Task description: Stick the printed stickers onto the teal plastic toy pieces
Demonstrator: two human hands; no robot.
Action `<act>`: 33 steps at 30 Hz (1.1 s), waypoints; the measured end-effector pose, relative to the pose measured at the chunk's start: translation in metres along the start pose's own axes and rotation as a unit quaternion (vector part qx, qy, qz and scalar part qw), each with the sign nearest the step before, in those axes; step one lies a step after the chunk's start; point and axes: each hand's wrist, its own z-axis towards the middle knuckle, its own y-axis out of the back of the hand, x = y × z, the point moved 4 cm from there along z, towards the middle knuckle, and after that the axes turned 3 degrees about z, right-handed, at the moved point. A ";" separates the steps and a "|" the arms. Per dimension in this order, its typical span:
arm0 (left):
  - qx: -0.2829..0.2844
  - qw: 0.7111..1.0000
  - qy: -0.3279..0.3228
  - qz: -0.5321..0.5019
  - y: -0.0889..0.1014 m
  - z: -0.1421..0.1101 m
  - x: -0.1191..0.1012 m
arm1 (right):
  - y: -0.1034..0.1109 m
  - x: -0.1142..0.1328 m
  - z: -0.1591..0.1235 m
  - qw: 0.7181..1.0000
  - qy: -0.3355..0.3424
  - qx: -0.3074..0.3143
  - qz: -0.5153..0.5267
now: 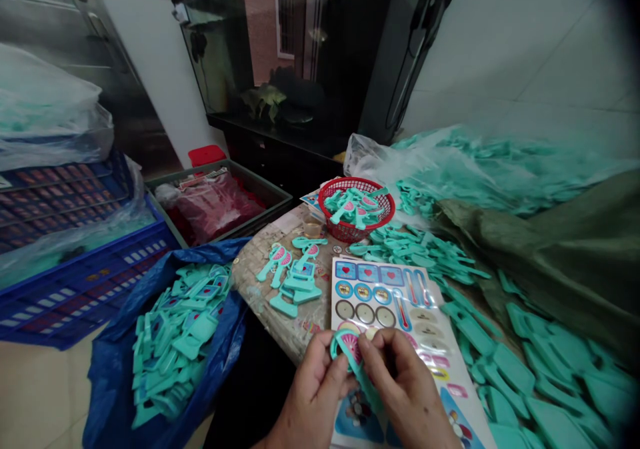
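Between my hands is a teal plastic toy piece (367, 386) with a ring-shaped head and a pink, fan-patterned sticker (351, 346) on it. My left hand (316, 386) pinches the ring's left edge. With thumb and fingers, my right hand (403, 386) grips the piece at the sticker's right side. Both hands are over a stack of sticker sheets (367, 311) printed with hearts, dials and thermometers; the hands cover part of the top sheet. Left of the sheets, several stickered teal pieces (300, 276) lie on the worn table (265, 296).
A red basket (360, 234) of stickered pieces stands at the table's back. Loose teal pieces (540, 369) spread along the right beside a green cloth (550, 236). At left are a blue bag (107, 349) of pieces and blue crates (65, 309). A fish tank (280, 49) stands behind.
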 end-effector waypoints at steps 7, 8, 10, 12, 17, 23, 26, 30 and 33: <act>0.009 1.000 -0.002 -0.004 -0.004 -0.002 -0.003 | 0.000 -0.001 -0.001 1.000 -0.003 0.001 0.005; 0.008 1.000 -0.001 -0.003 -0.004 -0.002 -0.004 | -0.001 -0.001 -0.001 1.000 -0.004 0.002 0.007; 0.008 1.000 -0.003 0.001 -0.004 -0.001 -0.005 | -0.001 0.000 -0.001 1.000 -0.001 0.001 0.007; 0.008 1.000 -0.003 0.003 -0.003 -0.001 -0.005 | -0.001 0.002 -0.001 1.000 0.006 -0.002 0.001; -0.002 1.000 0.001 0.015 -0.002 -0.002 -0.003 | 0.001 0.007 -0.001 0.999 0.021 -0.015 -0.045; -0.004 0.990 -0.053 0.128 0.003 -0.001 -0.007 | 0.006 0.014 0.000 0.978 0.060 -0.012 -0.200; -0.027 0.974 -0.051 0.220 0.008 -0.001 -0.009 | 0.010 0.013 0.000 0.964 0.059 -0.004 -0.261; -0.017 0.952 -0.043 0.302 0.011 -0.003 -0.014 | 0.022 0.010 0.003 0.964 0.045 0.008 -0.260; -0.051 0.943 -0.058 0.322 0.020 0.003 -0.033 | 0.050 0.009 0.007 0.966 0.046 -0.030 -0.253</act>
